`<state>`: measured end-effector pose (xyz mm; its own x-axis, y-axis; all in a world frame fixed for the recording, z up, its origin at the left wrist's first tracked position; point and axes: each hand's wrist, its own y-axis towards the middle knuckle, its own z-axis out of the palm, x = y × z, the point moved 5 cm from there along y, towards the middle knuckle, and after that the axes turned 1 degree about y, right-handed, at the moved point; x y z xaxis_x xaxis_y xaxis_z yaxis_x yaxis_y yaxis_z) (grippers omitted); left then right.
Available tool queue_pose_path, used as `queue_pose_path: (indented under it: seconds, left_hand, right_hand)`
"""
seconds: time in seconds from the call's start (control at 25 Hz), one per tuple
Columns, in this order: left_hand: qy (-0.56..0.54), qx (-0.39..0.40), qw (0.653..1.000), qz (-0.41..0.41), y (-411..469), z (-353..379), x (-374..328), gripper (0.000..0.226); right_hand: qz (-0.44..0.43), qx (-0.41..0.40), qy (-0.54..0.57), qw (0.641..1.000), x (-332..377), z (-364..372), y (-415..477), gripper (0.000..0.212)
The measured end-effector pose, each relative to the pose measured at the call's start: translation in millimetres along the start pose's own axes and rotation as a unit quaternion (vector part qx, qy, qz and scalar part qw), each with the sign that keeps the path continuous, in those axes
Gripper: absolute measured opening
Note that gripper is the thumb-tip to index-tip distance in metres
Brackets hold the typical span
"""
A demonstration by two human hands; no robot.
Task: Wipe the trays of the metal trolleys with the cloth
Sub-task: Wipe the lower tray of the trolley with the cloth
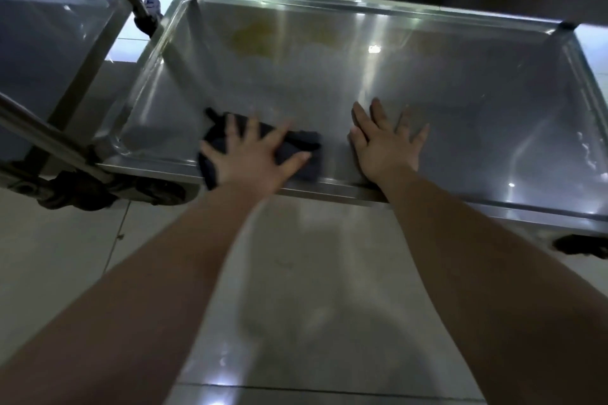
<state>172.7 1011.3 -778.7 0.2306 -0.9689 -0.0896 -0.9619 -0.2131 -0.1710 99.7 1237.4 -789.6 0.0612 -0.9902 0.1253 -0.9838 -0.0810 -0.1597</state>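
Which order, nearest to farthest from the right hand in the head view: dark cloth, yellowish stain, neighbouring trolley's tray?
1. Dark cloth: just left of the right hand, pressed under the left hand.
2. Yellowish stain: farther back and to the left, on the same metal surface.
3. Neighbouring trolley's tray: far left, beyond the upright posts.

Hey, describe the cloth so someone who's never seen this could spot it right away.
Find the large steel trolley tray filling the middle of the view. At its near rim, the left hand presses flat on a crumpled dark cloth. It is the only soft, dark thing on the shiny metal.
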Motion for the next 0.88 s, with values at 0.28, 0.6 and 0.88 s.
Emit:
queue_pose_path:
  seconds: [0.28, 0.6, 0.88]
  left_hand:
    - [-0.008, 0.007, 0.995, -0.102, 16, -8, 42, 0.081]
    - [0.003, -0.039, 0.993, 0.111, 2, -12, -17, 0.064]
    - [-0.005, -0.054, 0.997, 0.056, -15, 4, -14, 0.059]
  right_hand:
    - [0.007, -0.006, -0.019, 1.0, 14, 4, -1, 0.053]
    - [-0.01, -0.002, -0.036, 0.999, 11, 0, -4, 0.053]
    - [0.002, 0.021, -0.006, 1.0, 44, 0, 16, 0.051]
